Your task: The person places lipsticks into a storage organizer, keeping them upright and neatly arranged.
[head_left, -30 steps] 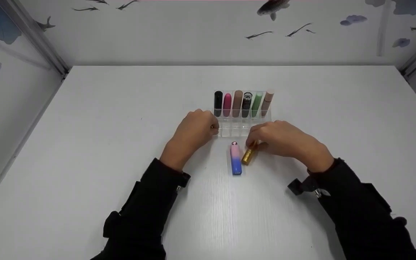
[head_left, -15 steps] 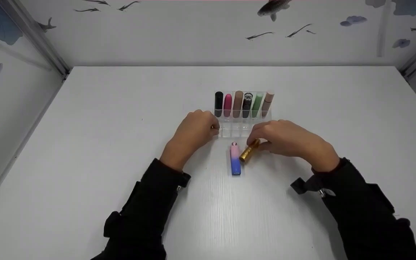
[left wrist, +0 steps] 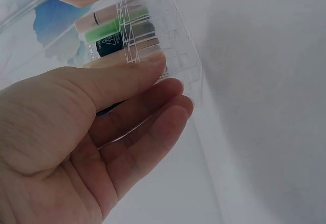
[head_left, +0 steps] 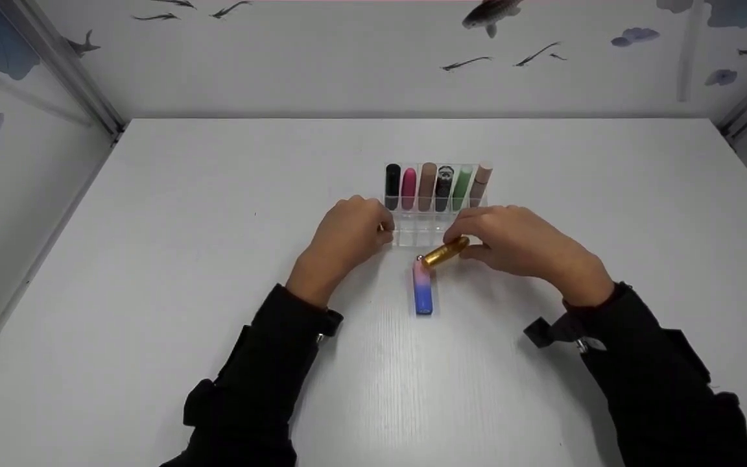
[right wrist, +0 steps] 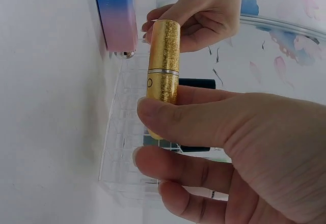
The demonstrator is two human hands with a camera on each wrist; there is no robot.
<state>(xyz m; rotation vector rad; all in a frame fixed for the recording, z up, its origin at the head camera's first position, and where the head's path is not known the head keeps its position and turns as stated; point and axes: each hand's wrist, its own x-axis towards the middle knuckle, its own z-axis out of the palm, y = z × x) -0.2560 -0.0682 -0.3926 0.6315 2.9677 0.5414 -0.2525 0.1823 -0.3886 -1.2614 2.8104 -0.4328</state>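
My right hand [head_left: 509, 239] pinches a gold lipstick tube [head_left: 446, 251] between thumb and fingers. In the right wrist view the tube [right wrist: 165, 56] shows a glittery surface and a silver band. The tube hangs slanted just in front of a clear lipstick organizer [head_left: 416, 228], its lower end over the top of a pink-and-blue tube [head_left: 423, 288] lying on the table. My left hand [head_left: 349, 227] grips the organizer's left side; in the left wrist view the thumb [left wrist: 137, 76] presses its clear wall from one side, with fingers on the other.
The organizer's back row holds several upright tubes, among them a black one [head_left: 392, 187], a pink one [head_left: 408, 188] and a green one [head_left: 462, 188]. A white table [head_left: 218, 214] surrounds it. Patterned white panels [head_left: 347, 58] stand behind and at the sides.
My right hand has lifted the gold lipstick tube off the table and moved it up towards the organizer, tilting it flatter. My left hand stays at the organizer's side.
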